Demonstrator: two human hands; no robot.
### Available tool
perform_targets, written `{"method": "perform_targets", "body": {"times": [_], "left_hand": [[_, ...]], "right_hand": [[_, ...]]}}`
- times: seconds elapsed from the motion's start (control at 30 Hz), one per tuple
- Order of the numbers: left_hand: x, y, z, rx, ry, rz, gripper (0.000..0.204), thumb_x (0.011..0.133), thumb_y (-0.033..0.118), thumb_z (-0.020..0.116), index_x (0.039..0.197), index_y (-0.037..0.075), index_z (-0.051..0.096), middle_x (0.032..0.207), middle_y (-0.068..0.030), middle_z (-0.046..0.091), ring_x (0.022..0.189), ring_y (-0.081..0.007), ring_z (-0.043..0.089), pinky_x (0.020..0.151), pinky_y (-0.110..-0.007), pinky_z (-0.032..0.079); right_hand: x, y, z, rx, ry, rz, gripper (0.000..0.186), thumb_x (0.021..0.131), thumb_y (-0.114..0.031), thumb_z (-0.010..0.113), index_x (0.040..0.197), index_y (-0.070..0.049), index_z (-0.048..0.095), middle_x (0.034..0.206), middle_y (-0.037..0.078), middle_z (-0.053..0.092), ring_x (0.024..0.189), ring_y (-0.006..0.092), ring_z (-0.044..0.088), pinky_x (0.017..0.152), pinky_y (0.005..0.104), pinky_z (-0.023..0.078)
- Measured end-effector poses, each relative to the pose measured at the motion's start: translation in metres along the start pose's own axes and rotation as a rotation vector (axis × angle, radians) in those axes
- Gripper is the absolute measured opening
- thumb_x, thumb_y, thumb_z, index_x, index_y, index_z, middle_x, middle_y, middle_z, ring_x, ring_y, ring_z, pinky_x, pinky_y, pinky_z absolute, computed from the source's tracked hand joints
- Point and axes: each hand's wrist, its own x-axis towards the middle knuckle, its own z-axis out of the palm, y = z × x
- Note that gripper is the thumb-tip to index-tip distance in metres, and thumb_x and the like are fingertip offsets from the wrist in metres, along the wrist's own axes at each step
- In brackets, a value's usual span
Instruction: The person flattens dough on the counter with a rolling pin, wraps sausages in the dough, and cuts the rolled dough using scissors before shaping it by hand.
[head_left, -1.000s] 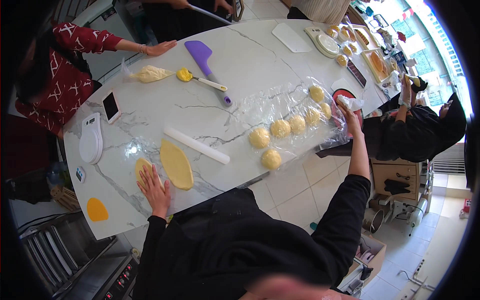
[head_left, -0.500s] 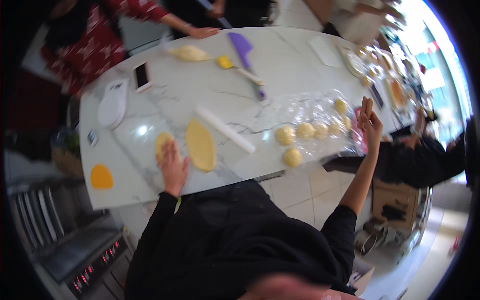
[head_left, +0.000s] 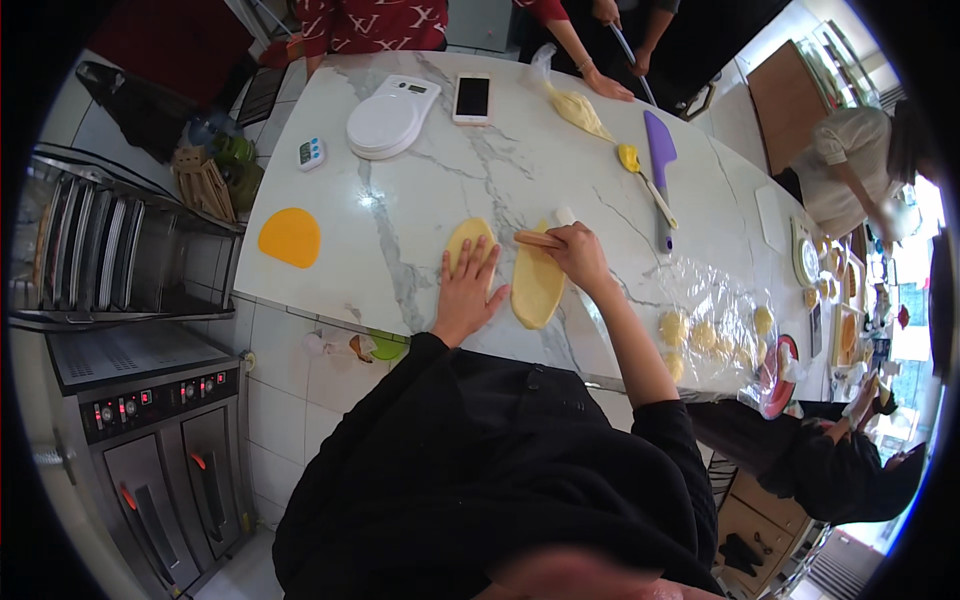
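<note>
Far left, an orange dough scraper [head_left: 290,237] lies flat near the edge of the white marble surface [head_left: 400,230], well apart from the action. Behind it, a small timer [head_left: 311,153], a white kitchen scale [head_left: 391,115] and a phone [head_left: 472,97] line the far side.

Now to the middle: the left hand [head_left: 466,291] is spread flat, fingers wide open, palm down on a small oval of yellow dough [head_left: 468,238], gripping nothing, just pressing. Right beside it, the right hand [head_left: 577,253] is curled shut around a rolling pin [head_left: 545,236], which sits across the top end of a longer flattened piece of dough [head_left: 537,287] lying just beside the small oval of yellow dough, close to the near edge of the surface.

Further right, a yellow spoon-shaped spatula [head_left: 630,160] and a purple spatula [head_left: 660,165] lie side by side, with a bagged lump of dough [head_left: 577,107] behind them under another person's hand [head_left: 607,86]. Far right, a sheet of clear plastic wrap [head_left: 715,325] carries a cluster of dough balls [head_left: 702,335].
</note>
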Motion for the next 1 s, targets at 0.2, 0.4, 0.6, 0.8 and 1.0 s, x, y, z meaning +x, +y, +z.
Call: {"method": "perform_targets", "body": {"times": [0.2, 0.4, 0.6, 0.8, 1.0], "left_hand": [[-0.001, -0.001, -0.004, -0.029, -0.024, 0.023, 0.060, 0.081, 0.044, 0.040, 0.129, 0.011, 0.028, 0.135, -0.0121, 0.023, 0.125, -0.0298, 0.018, 0.100, -0.049, 0.009], [-0.001, -0.004, -0.004, -0.095, -0.013, 0.005, 0.066, 0.081, 0.044, 0.041, 0.129, 0.003, 0.022, 0.135, -0.0183, 0.017, 0.125, -0.0332, 0.016, 0.099, -0.050, 0.008], [-0.009, -0.017, 0.002, -0.574, 0.209, -0.020, 0.055, 0.082, 0.027, 0.042, 0.124, -0.003, 0.024, 0.130, -0.0182, 0.024, 0.122, -0.0329, 0.020, 0.099, -0.047, 0.013], [0.003, -0.036, -0.005, -0.933, 0.346, -0.244, 0.050, 0.078, 0.006, 0.047, 0.124, 0.003, 0.028, 0.124, -0.0137, 0.031, 0.113, -0.0261, 0.034, 0.093, -0.037, 0.029], [0.028, -0.073, -0.011, -0.521, 0.259, -0.109, 0.044, 0.069, 0.004, 0.058, 0.112, 0.010, 0.049, 0.117, -0.0122, 0.043, 0.105, -0.0291, 0.040, 0.088, -0.034, 0.034]], "right_hand": [[0.006, 0.008, 0.016, -0.128, -0.024, -0.007, 0.019, 0.063, -0.007, 0.063, 0.082, -0.004, 0.063, 0.074, 0.011, 0.059, 0.072, 0.0264, 0.053, 0.065, 0.0332, 0.044], [0.013, -0.014, -0.003, 0.109, 0.027, 0.136, 0.024, 0.071, -0.009, 0.058, 0.095, -0.004, 0.059, 0.082, 0.013, 0.055, 0.077, 0.0254, 0.053, 0.067, 0.0341, 0.045], [0.036, -0.059, 0.025, 0.433, 0.018, 0.067, 0.030, 0.074, -0.003, 0.052, 0.104, -0.001, 0.053, 0.086, 0.016, 0.051, 0.079, 0.0266, 0.051, 0.070, 0.0359, 0.043], [0.044, -0.046, 0.077, 0.086, -0.021, -0.110, 0.029, 0.067, -0.005, 0.059, 0.095, -0.004, 0.056, 0.088, 0.010, 0.054, 0.081, 0.0276, 0.051, 0.073, 0.0352, 0.042], [0.027, -0.048, 0.062, -0.023, 0.154, -0.098, 0.021, 0.068, -0.011, 0.060, 0.089, -0.010, 0.059, 0.086, 0.007, 0.058, 0.087, 0.0229, 0.049, 0.078, 0.0365, 0.034]]}}
